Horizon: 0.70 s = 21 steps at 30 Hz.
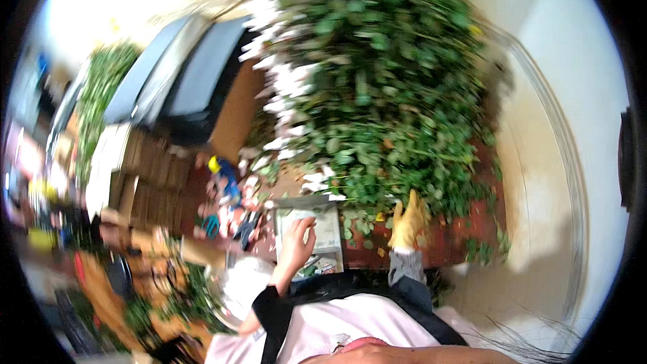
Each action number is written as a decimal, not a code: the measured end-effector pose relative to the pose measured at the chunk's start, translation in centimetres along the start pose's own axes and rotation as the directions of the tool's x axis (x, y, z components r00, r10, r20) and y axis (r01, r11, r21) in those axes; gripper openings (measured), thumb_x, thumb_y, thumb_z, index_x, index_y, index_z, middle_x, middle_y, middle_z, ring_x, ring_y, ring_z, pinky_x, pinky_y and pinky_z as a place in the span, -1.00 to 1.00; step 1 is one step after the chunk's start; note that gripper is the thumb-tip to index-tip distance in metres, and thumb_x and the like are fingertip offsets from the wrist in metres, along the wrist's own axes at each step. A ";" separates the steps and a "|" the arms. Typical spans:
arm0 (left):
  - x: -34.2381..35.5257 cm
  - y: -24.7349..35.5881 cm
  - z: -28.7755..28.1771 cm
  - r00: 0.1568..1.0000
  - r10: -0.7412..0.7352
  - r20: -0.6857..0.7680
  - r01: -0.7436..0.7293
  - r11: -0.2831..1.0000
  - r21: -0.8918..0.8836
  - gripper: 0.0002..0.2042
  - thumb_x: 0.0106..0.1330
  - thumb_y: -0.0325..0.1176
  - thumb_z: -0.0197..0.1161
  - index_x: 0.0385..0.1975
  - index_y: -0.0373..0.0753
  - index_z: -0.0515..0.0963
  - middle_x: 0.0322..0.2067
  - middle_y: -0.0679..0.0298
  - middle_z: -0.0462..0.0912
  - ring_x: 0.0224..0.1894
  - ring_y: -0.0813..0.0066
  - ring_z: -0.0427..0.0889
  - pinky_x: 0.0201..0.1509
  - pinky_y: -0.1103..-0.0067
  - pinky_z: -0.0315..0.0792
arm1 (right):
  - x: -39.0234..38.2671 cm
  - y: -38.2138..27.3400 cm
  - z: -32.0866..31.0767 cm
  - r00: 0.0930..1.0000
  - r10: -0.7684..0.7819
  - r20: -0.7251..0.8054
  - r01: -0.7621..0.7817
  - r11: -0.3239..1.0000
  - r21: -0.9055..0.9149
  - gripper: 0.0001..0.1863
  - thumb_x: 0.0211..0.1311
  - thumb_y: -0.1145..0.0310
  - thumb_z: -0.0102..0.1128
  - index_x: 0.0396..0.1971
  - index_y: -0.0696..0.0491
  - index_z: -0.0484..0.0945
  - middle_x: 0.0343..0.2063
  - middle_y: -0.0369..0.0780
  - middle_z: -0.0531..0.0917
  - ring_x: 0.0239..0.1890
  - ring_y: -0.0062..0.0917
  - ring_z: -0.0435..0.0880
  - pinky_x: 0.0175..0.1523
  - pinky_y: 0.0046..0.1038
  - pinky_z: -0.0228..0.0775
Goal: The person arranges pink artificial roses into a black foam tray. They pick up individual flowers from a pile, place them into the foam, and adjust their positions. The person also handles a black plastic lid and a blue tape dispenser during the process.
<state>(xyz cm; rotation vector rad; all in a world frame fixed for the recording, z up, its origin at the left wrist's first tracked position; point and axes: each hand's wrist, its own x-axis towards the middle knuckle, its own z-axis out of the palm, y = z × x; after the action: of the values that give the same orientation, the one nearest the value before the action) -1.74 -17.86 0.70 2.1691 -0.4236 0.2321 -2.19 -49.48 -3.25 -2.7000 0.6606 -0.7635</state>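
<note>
My left hand (pixel 297 246) is bare, its fingers loosely bent and apart over a grey metal tray (pixel 282 220), holding nothing I can see. My right hand (pixel 408 224), in a yellow glove with a grey cuff, reaches to the lower edge of a big pile of leafy stems (pixel 397 74), thumb and fingers spread. The pile has white wrapped heads (pixel 280 94) along its left side and lies on a reddish-brown worktop (pixel 445 243). The picture is blurred.
At the left stand stacked cardboard pieces (pixel 155 175), dark slanted panels (pixel 202 71) and more greenery (pixel 104 94). A blue and yellow object (pixel 226 178) lies among pink scraps left of the tray. A white bag or bin (pixel 249 276) is below, and a pale wall (pixel 566 61) curves along the right.
</note>
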 end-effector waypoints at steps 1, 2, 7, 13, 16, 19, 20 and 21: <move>0.1 -0.4 -0.6 1.000 -0.008 -0.026 0.007 0.999 -0.036 -0.73 0.27 -0.58 0.19 -0.03 -0.28 0.54 -0.21 0.12 0.66 -0.12 0.07 0.62 -0.03 0.33 0.49 | -0.5 -2.4 -1.5 0.998 -0.011 0.064 0.004 0.995 0.103 -0.48 0.32 0.34 0.21 0.25 0.17 0.41 0.12 0.07 0.56 0.20 0.01 0.49 0.33 -0.08 0.31; 0.2 -1.2 -1.3 0.998 -0.015 -0.058 0.011 0.998 -0.065 -0.73 0.27 -0.57 0.19 -0.03 -0.28 0.54 -0.20 0.12 0.65 -0.12 0.07 0.62 -0.02 0.33 0.49 | -1.1 -4.7 -2.2 0.990 -0.028 0.136 0.000 0.979 0.205 -0.51 0.34 0.37 0.18 0.24 0.20 0.41 0.11 0.07 0.56 0.21 -0.01 0.48 0.36 -0.08 0.28; 0.6 -6.0 -10.0 0.968 -0.091 -0.235 0.090 0.996 -0.014 -0.72 0.23 -0.57 0.23 -0.04 -0.29 0.53 -0.20 0.10 0.62 -0.09 0.08 0.61 0.02 0.33 0.47 | -6.8 -17.3 -3.7 0.817 -0.526 0.238 0.250 0.694 0.675 -0.55 0.43 0.30 0.10 0.24 0.15 0.43 0.14 0.08 0.53 0.19 0.01 0.49 0.30 -0.12 0.32; 9.7 -14.6 -27.1 0.854 0.143 -0.501 0.017 0.954 0.300 -0.82 0.24 -0.54 0.22 -0.17 -0.26 0.56 -0.34 0.04 0.59 -0.24 -0.01 0.60 -0.13 0.25 0.52 | -10.0 -20.6 -1.3 0.534 -0.755 0.380 0.499 0.645 0.579 -0.55 0.30 0.30 0.16 0.15 0.16 0.51 -0.11 0.06 0.65 0.00 -0.01 0.59 0.25 -0.10 0.36; 17.3 -19.2 -37.6 0.829 -0.067 -0.555 0.324 0.867 0.379 -0.83 0.43 -0.40 0.11 -0.13 -0.27 0.61 -0.18 0.03 0.66 -0.21 -0.06 0.69 -0.11 0.24 0.57 | -10.0 -21.4 -1.6 0.563 -0.744 0.360 0.496 0.652 0.573 -0.54 0.21 0.39 0.19 0.12 0.19 0.52 -0.16 0.05 0.66 -0.05 -0.04 0.60 0.18 -0.12 0.40; 23.0 -22.0 -44.5 0.836 0.202 -0.510 0.394 0.425 0.815 -0.59 0.36 -0.42 0.15 0.23 -0.17 0.43 0.25 0.15 0.47 0.19 0.11 0.53 0.18 0.25 0.46 | -9.8 -21.7 -1.8 0.570 -0.745 0.346 0.527 0.655 0.542 -0.55 0.18 0.42 0.19 0.09 0.22 0.51 -0.19 0.03 0.66 -0.08 -0.05 0.59 0.11 -0.13 0.41; 24.2 -23.0 -46.2 0.873 0.356 -0.335 0.305 0.139 0.942 -0.46 0.34 -0.43 0.17 0.35 -0.14 0.33 0.37 0.19 0.35 0.35 0.18 0.41 0.28 0.25 0.39 | -9.7 -21.9 -1.9 0.571 -0.745 0.345 0.523 0.654 0.547 -0.56 0.19 0.43 0.19 0.09 0.22 0.52 -0.17 0.03 0.65 -0.07 -0.04 0.59 0.12 -0.13 0.41; 26.0 -23.8 -46.4 0.926 0.190 -0.326 0.258 0.312 0.914 -0.30 0.29 -0.47 0.16 0.47 -0.09 0.13 0.46 0.20 0.19 0.51 0.28 0.12 0.40 0.26 0.25 | -9.5 -21.9 -2.0 0.581 -0.738 0.343 0.515 0.660 0.547 -0.56 0.19 0.43 0.18 0.09 0.21 0.52 -0.15 0.04 0.65 -0.06 -0.02 0.59 0.12 -0.12 0.42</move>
<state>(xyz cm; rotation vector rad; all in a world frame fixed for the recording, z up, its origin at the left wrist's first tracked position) 30.79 27.07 18.51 3.2033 0.0818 1.1366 -2.73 -26.18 2.15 -2.5267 -0.6137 -0.1595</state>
